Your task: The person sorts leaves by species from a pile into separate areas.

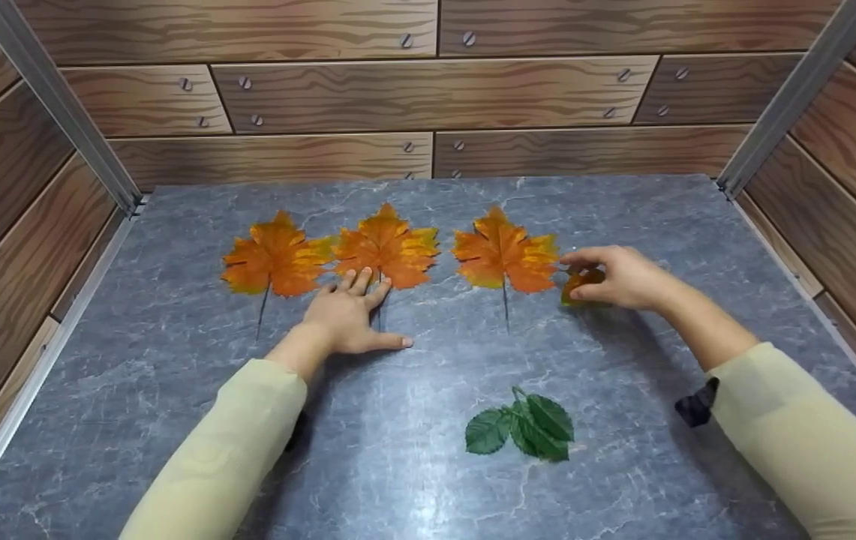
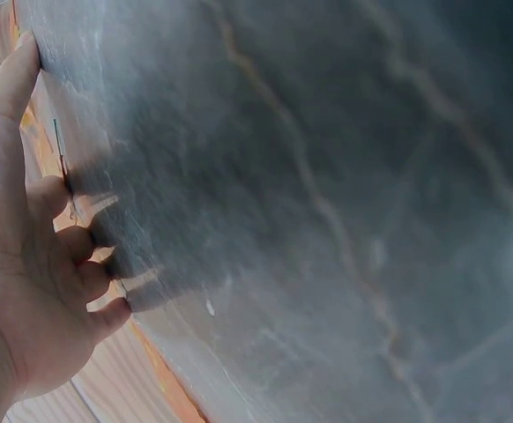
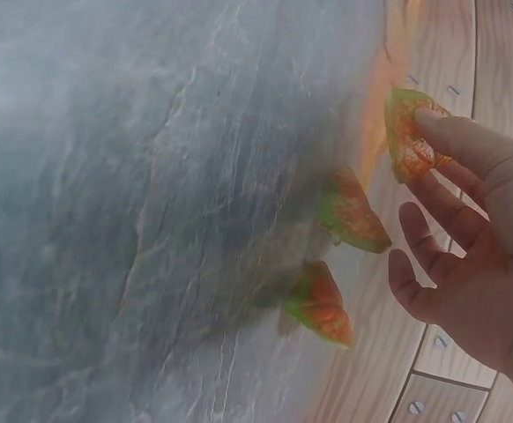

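Three orange-yellow maple leaves lie in a row: the left leaf [image 1: 271, 259], the middle leaf [image 1: 390, 244] and the right leaf [image 1: 504, 251], stems toward the person. My left hand [image 1: 341, 319], fingers spread, rests at the lower edge of the middle leaf and partly covers its stem. Beside the right leaf, my right hand [image 1: 634, 279] pinches an orange-green leaf spray [image 1: 570, 294] between thumb and fingers. The right wrist view shows one leaflet [image 3: 405, 132] under the thumb, with two more leaflets [image 3: 355, 211] below it; the head view hides much of the spray.
A spray of dark green leaves [image 1: 544, 424] lies nearer the person, between the forearms. The grey marbled tabletop [image 1: 412, 420] is bounded by wood-patterned walls [image 1: 428, 90] and metal corner posts [image 1: 60, 105].
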{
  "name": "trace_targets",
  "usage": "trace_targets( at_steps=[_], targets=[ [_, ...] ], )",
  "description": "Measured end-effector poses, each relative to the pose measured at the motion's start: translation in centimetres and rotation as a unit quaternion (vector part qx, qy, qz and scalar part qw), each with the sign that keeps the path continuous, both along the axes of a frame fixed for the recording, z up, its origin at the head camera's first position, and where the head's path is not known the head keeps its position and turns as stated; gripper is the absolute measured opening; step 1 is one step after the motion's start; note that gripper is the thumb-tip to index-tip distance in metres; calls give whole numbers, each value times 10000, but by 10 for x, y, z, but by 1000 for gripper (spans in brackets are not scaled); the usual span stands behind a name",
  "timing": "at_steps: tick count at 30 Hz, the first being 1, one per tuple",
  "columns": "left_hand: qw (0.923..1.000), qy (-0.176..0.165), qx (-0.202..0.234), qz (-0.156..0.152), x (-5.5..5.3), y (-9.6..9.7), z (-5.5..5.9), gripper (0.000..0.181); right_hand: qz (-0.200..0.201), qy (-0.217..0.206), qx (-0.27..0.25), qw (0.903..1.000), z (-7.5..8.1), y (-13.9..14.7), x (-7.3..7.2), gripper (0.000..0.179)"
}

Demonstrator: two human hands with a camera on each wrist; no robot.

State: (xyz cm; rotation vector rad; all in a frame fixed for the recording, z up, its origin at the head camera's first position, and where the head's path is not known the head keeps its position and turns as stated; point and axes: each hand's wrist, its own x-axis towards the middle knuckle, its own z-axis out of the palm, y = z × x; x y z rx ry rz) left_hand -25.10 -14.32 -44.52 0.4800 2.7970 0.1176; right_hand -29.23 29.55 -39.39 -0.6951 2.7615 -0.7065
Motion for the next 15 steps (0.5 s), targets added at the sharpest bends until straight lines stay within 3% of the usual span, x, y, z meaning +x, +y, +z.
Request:
trace_targets(
  at_steps=[9,15],
  targets=[
    [10000,-34,-21,14,1,1,0,116,102,-30,89,9999,-9,-9,-11,54],
    [10000,-3,-26,9,-1,1,2,116,168,191,227,9994,-11,-12,-14,53]
  ],
)
